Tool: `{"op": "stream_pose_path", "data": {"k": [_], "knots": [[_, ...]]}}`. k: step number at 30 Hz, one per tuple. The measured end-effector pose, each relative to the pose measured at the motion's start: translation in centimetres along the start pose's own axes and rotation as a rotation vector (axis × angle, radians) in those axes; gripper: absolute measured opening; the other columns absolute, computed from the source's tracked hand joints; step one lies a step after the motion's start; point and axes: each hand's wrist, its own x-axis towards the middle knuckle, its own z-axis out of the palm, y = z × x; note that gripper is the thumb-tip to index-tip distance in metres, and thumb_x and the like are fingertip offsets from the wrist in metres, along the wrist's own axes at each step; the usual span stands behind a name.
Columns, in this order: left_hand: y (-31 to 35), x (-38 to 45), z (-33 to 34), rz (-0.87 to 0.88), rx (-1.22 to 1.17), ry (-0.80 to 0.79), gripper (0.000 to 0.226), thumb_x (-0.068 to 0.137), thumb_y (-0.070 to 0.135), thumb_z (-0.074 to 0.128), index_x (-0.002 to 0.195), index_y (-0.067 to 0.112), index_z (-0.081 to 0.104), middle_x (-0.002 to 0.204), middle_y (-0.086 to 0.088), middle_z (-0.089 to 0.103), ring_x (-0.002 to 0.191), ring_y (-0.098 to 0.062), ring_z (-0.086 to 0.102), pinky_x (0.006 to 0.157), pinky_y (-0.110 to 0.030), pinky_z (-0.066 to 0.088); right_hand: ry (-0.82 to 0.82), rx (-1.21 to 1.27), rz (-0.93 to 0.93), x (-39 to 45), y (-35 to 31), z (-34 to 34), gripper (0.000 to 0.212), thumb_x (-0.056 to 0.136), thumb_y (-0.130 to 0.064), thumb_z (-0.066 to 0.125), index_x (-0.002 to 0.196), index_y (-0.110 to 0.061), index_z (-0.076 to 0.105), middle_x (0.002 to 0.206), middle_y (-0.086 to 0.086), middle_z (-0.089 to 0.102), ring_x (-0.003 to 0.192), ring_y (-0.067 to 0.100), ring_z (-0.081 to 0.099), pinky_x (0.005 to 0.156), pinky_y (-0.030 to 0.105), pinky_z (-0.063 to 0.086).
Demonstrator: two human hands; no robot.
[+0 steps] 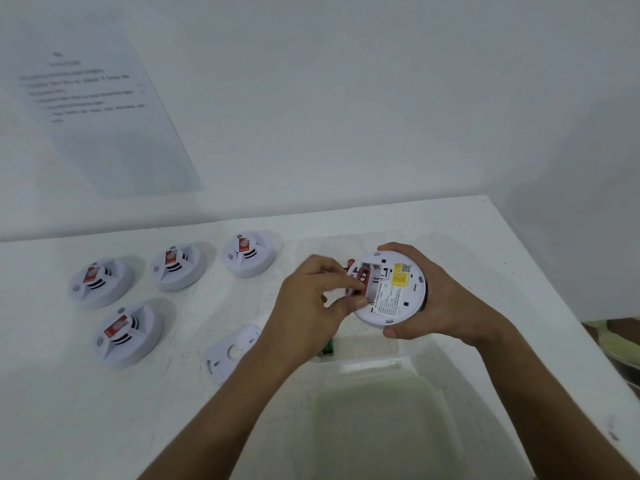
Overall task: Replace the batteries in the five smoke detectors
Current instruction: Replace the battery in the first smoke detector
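The right hand [440, 299] is cradling a detector [389, 289] from the far side, fingers curling round its rim and the thumb hooking under the near edge, so that the open back is tilting up toward the camera and the battery bay is staying reachable. The left hand [311, 299] is coming in from the other side, its fingertips pinching a red battery [364, 276] that is sitting in the bay at the detector's left edge; whether it is going in or coming out is not something this view is settling, since the fingers are covering most of it. The battery is lying right at the left fingertips and well inside the ring of the right hand's grasp, above a clear bin [398, 344] where something green [328, 348] is lying, possibly a battery, though it is half hidden by the left wrist. A backplate [232, 351] is lying flat on the table [52, 427], presumably set aside from the held unit. Four other detectors [128, 334] are resting face up to the left, well apart from both hands, likely waiting their turn.
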Motion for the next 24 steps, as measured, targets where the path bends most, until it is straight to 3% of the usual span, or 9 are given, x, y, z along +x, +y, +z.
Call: {"op": "stream_pose_path", "data": {"k": [2,4,7,12,17,21,24], "knots": [[0.4,0.4,-0.7,-0.220,-0.091,-0.102,0.054,0.069,0.030,0.085,0.117,0.038,0.061,0.109,0.012,0.061,0.092,-0.002,0.062,0.079,-0.021,0.054,-0.020,0.000,0.002,0.0,0.0,0.0,0.096,0.053,-0.001,0.088,0.136,-0.023,0.044,0.121,-0.014,0.059,0.116,0.012,0.059,0.082,0.026,0.057],[0.6,0.9,-1.3,-0.369,-0.218,-0.205,0.077,0.066,0.029,0.088,0.131,0.036,0.049,0.111,0.005,0.066,0.089,-0.008,0.069,0.083,-0.032,0.057,-0.034,0.014,0.005,-0.1,0.0,0.0,0.096,0.054,0.000,0.088,0.137,-0.023,0.044,0.123,-0.009,0.059,0.117,0.016,0.059,0.083,0.031,0.058],[0.6,1.2,-1.4,-0.463,-0.372,-0.256,0.087,0.064,0.018,0.089,0.137,0.031,0.044,0.097,-0.003,0.072,0.083,-0.019,0.072,0.069,-0.030,0.058,-0.051,0.037,0.004,-0.2,0.1,0.1,0.097,0.054,0.002,0.087,0.138,-0.021,0.044,0.125,-0.005,0.059,0.119,0.020,0.058,0.085,0.034,0.058],[-0.4,1.5,-0.9,-0.503,-0.417,-0.224,0.078,0.063,0.014,0.089,0.130,0.026,0.050,0.089,-0.009,0.068,0.088,-0.029,0.070,0.069,-0.037,0.060,-0.065,0.018,0.016,0.0,0.5,0.0,0.100,0.053,0.002,0.087,0.139,-0.022,0.042,0.127,-0.005,0.059,0.120,0.019,0.058,0.085,0.031,0.056],[-0.2,2.3,-1.1,-0.483,-0.336,-0.283,0.058,0.071,0.025,0.085,0.122,0.024,0.057,0.092,-0.002,0.073,0.075,-0.014,0.069,0.064,-0.029,0.058,-0.046,0.026,0.026,0.1,0.5,-0.1,0.098,0.053,-0.001,0.088,0.138,-0.023,0.044,0.125,-0.006,0.060,0.118,0.017,0.059,0.086,0.033,0.057],[-1.4,4.6,-2.9,-0.388,0.051,-0.066,0.037,0.079,0.047,0.073,0.112,0.033,0.063,0.101,0.008,0.064,0.080,-0.007,0.062,0.061,-0.020,0.047,-0.011,0.002,0.037,0.1,0.8,-0.3,0.097,0.053,-0.005,0.089,0.137,-0.025,0.044,0.126,-0.017,0.058,0.121,0.009,0.056,0.088,0.025,0.054],[-3.6,6.7,-4.2,-0.358,0.378,-0.055,0.027,0.084,0.038,0.069,0.110,0.030,0.067,0.120,-0.001,0.054,0.087,-0.014,0.057,0.069,-0.020,0.038,0.004,-0.003,0.044,-0.1,0.9,-0.7,0.097,0.053,-0.006,0.089,0.136,-0.024,0.044,0.124,-0.021,0.057,0.121,0.006,0.055,0.086,0.021,0.053]]}}
